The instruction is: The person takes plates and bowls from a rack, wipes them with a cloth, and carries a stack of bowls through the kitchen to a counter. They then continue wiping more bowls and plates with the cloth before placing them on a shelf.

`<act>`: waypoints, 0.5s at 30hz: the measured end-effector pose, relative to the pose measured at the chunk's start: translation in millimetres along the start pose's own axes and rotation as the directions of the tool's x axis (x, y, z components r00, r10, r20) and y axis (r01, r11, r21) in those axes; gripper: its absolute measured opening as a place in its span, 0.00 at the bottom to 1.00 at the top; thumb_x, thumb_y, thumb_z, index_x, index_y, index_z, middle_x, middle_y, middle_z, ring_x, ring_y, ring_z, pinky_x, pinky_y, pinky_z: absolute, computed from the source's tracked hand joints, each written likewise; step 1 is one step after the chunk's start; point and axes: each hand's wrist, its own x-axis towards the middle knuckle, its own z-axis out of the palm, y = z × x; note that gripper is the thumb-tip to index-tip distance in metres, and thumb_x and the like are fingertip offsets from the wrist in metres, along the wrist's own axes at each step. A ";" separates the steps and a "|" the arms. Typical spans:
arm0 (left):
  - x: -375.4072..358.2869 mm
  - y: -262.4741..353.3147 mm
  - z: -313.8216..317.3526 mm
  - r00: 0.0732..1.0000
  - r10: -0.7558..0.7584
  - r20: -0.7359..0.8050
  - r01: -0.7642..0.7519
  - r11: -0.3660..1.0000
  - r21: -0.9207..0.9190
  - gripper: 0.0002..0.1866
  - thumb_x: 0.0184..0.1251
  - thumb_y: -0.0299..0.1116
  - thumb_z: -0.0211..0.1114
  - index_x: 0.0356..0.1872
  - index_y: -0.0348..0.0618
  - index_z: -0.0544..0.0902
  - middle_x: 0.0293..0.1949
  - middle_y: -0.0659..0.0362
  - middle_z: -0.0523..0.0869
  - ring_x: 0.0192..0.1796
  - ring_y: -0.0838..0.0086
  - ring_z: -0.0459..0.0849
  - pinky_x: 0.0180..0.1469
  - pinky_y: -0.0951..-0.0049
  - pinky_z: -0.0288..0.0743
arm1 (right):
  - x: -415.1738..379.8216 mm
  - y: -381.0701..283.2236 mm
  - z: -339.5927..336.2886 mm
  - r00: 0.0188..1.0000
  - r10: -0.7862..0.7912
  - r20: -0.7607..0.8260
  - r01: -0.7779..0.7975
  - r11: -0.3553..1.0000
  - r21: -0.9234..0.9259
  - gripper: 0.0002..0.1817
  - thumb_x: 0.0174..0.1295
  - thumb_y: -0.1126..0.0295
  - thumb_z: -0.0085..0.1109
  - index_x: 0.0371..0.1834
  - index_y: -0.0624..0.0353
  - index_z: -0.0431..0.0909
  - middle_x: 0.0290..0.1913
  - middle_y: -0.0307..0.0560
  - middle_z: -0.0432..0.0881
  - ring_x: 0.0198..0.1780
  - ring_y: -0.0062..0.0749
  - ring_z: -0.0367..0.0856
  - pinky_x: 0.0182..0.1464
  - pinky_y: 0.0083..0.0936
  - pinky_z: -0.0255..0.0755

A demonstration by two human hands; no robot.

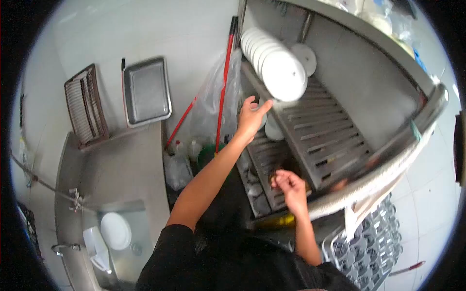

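My left hand (251, 118) is open, thumb and fingers apart, at the left edge of a slatted metal shelf (315, 123). Just above it, a row of white plates (284, 75) stands on edge on that shelf. Partly behind the hand, more white dishes (274, 129) show on the level below. Lower down, my right hand (290, 188) is held over the lower slatted shelf (268, 154) with fingers curled together; I cannot tell what, if anything, is between them.
At left, a steel counter and sink (141, 218) hold a white plate (115, 231) and a white container (96, 247). A metal tray (147, 92) and a brown rack (87, 106) lean on the wall. Red-handled poles (224, 87) stand beside the shelves. Several glasses (369, 242) fill a rack at lower right.
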 end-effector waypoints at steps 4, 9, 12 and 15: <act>60.4 -3.0 36.5 0.981 0.181 -0.069 -0.169 0.975 0.145 0.46 0.58 0.54 0.72 0.68 0.32 0.63 0.61 0.41 0.72 0.58 0.54 0.76 0.59 0.57 0.71 | 53.1 -11.7 10.4 0.995 -0.035 -0.090 0.039 0.998 0.045 0.09 0.69 0.75 0.57 0.48 0.67 0.80 0.36 0.44 0.85 0.37 0.21 0.81 0.44 0.20 0.75; 82.1 -46.0 62.1 0.959 0.241 -0.150 -0.215 0.962 0.170 0.43 0.61 0.47 0.71 0.69 0.33 0.60 0.62 0.42 0.67 0.66 0.50 0.65 0.67 0.55 0.60 | 194.3 -90.9 24.9 0.882 -0.399 -0.249 0.339 0.907 -0.251 0.11 0.67 0.68 0.60 0.32 0.67 0.81 0.27 0.37 0.81 0.31 0.17 0.73 0.37 0.20 0.70; 103.6 -60.7 71.2 0.970 0.191 -0.147 -0.169 0.974 0.149 0.45 0.62 0.44 0.71 0.71 0.34 0.55 0.66 0.43 0.59 0.69 0.51 0.59 0.69 0.53 0.55 | 294.1 -156.2 15.8 0.806 -0.502 -0.313 0.419 0.858 -0.297 0.10 0.64 0.68 0.61 0.38 0.65 0.83 0.31 0.42 0.84 0.34 0.23 0.79 0.40 0.23 0.72; 114.7 -71.9 63.4 0.963 0.228 -0.142 -0.221 0.973 0.058 0.46 0.61 0.43 0.73 0.72 0.37 0.53 0.67 0.45 0.59 0.69 0.52 0.60 0.65 0.56 0.63 | 399.6 -180.0 -20.7 0.838 -0.441 -0.322 0.348 0.886 -0.307 0.10 0.62 0.70 0.59 0.41 0.63 0.83 0.36 0.43 0.84 0.37 0.26 0.81 0.41 0.24 0.73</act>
